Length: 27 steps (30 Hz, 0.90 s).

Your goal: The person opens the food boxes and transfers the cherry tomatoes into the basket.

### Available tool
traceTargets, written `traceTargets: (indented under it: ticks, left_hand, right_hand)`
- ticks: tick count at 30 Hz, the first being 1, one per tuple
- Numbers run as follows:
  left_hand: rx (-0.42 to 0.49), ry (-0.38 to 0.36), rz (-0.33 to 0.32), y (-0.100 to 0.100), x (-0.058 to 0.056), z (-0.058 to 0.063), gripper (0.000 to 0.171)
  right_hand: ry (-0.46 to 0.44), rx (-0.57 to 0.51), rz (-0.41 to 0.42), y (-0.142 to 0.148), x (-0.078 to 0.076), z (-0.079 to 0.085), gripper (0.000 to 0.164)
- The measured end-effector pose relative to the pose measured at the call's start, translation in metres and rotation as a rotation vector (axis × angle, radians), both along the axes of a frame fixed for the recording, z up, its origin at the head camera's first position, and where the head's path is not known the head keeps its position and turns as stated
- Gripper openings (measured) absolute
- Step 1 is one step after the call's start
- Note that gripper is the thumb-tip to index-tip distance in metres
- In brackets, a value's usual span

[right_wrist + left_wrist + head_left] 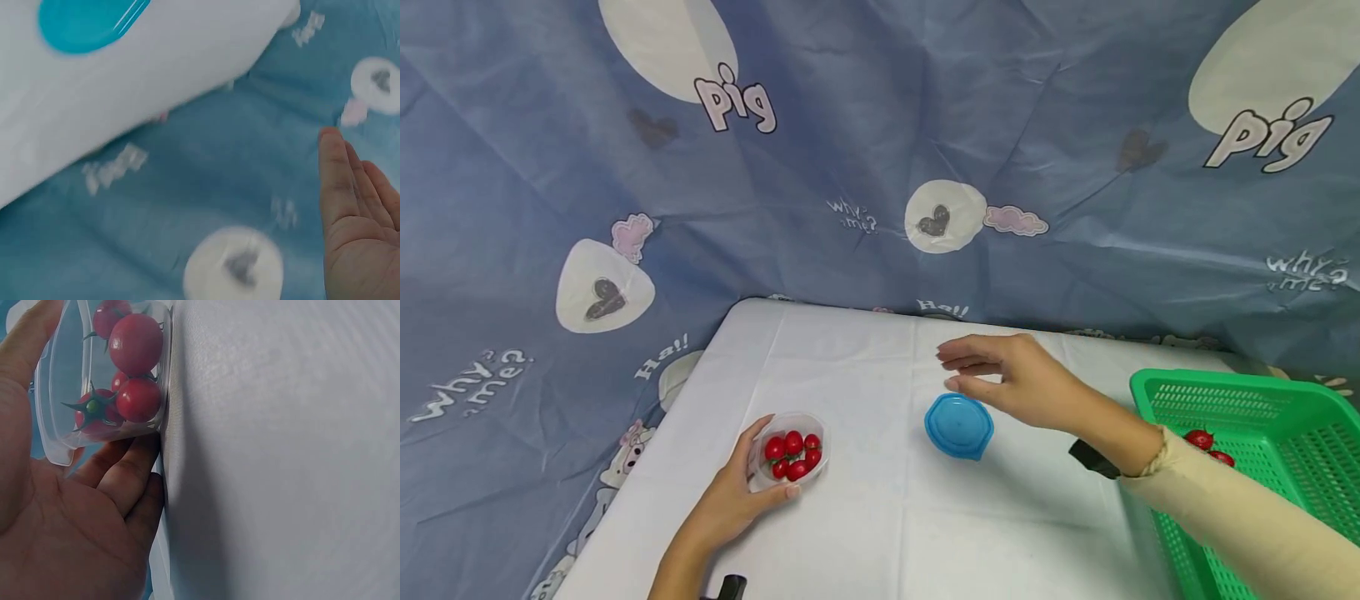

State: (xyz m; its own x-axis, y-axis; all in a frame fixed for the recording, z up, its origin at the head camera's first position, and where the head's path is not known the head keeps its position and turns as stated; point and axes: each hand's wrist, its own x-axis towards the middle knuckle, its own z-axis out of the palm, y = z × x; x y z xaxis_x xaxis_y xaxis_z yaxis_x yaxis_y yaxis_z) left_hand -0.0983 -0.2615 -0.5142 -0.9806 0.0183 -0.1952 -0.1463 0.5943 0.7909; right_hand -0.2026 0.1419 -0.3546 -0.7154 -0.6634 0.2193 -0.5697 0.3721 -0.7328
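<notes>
My left hand curls its thumb and fingers around the side of a clear plastic container on the white table. Several cherry tomatoes with green stems lie inside it, and the left wrist view shows them through the wall. A round blue lid with a small tab lies flat on the table, right of the container. Just beyond and over the lid hovers my right hand, fingers extended and thumb apart, holding nothing. In the right wrist view its fingers look straight.
On the right stands a green slatted basket with a few red tomatoes in it, partly hidden by my right sleeve. A blue printed cloth hangs behind the white table.
</notes>
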Motion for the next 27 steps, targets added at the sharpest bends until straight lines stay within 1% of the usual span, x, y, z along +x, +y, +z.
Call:
traceTargets:
  ticks: [5,9,12,16,22,25,27]
  left_hand:
    - [-0.011,0.006,0.025,-0.005,0.004,0.003,0.101]
    - [0.018,0.003,0.036,-0.002,0.004,0.001,0.101]
    - [0.041,0.008,0.036,0.0,0.002,0.0,0.101]
    - [0.055,0.009,0.024,0.003,-0.002,-0.001,0.103]
    - [0.031,0.016,0.019,-0.001,0.001,0.003,0.104]
    - [0.043,0.022,0.007,-0.002,0.001,0.002,0.104]
    - [0.044,0.03,0.001,-0.001,0.001,0.0,0.104]
  right_hand:
    - [0.014,0.067,0.138,-0.054,-0.004,-0.02,0.039]
    - [0.019,0.125,0.2,-0.089,-0.005,-0.037,0.04]
    - [-0.002,0.148,0.24,-0.113,-0.003,-0.046,0.041]
    - [-0.029,0.15,0.277,-0.14,0.003,-0.058,0.042]
    - [-0.034,0.125,0.312,-0.183,0.012,-0.08,0.046]
    - [-0.039,0.143,0.322,-0.196,0.015,-0.09,0.045]
    - [-0.042,0.179,0.322,-0.202,0.017,-0.093,0.039]
